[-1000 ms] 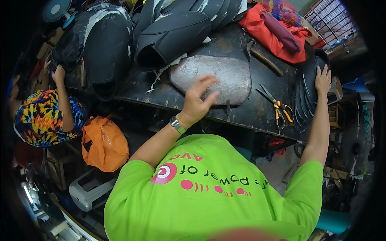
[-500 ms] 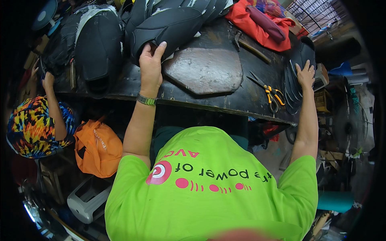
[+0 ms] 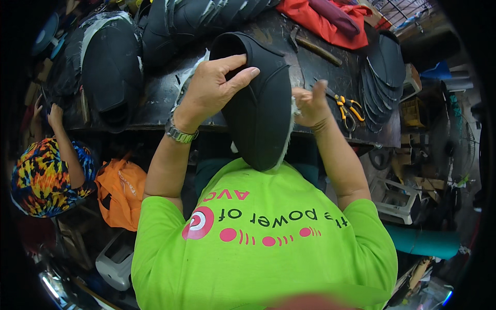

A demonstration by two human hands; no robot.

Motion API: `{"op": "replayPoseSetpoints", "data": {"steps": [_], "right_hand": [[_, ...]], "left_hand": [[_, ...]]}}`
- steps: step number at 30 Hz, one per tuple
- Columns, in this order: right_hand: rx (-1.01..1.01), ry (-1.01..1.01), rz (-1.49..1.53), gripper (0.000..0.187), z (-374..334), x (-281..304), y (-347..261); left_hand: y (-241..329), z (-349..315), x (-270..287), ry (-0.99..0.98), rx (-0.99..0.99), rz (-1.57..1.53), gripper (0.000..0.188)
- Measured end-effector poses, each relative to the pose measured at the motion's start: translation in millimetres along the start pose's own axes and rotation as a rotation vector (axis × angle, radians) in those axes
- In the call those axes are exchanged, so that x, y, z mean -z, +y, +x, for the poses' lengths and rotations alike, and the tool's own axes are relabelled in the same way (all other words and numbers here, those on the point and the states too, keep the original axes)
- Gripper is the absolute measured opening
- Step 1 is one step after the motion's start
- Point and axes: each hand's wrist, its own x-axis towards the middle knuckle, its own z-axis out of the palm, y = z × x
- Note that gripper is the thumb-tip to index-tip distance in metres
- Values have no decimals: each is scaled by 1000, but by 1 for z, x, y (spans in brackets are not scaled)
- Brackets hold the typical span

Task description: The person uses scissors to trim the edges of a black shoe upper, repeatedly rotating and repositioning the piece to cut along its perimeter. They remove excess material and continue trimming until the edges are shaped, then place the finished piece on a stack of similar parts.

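Note:
My left hand point(image 3: 209, 90) grips a black shoe upper point(image 3: 261, 108) by its opening, index finger inside the rim and thumb outside. The upper is raised in front of my chest, its closed end pointing down toward me and white fuzzy lining showing along its right edge. Beside that edge is my right hand point(image 3: 311, 106), thumb raised and apart from the fingers; whether the fingertips touch the lining is unclear. Orange-handled pliers point(image 3: 349, 111) and scissors lie just beyond the right hand. Farther right, a fanned stack of black uppers point(image 3: 380, 85) rests on the table.
More black uppers point(image 3: 191, 26) are heaped at the back, and others point(image 3: 112, 70) at the left. A hammer point(image 3: 318, 50) lies near a red cloth bundle point(image 3: 328, 20). At the left, another person in a colourful shirt point(image 3: 46, 175) works near an orange bag point(image 3: 121, 188).
My left hand has drawn the shoe upper from the back heap toward my chest and turned it. My right hand has left the right-hand stack and come in beside the upper.

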Motion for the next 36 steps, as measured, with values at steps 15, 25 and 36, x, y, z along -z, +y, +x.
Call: {"op": "replayPoseSetpoints", "data": {"steps": [15, 25, 36], "right_hand": [[126, 557, -234, 28, -40, -16, 7], [36, 838, -1040, 31, -46, 20, 18], [7, 841, -1076, 36, -47, 24, 22]], "left_hand": [[-5, 22, -20, -78, 19, 269, 63], [-27, 41, -58, -193, -3, 524, 60], [-41, 27, -72, 0, -240, 463, 51]]}}
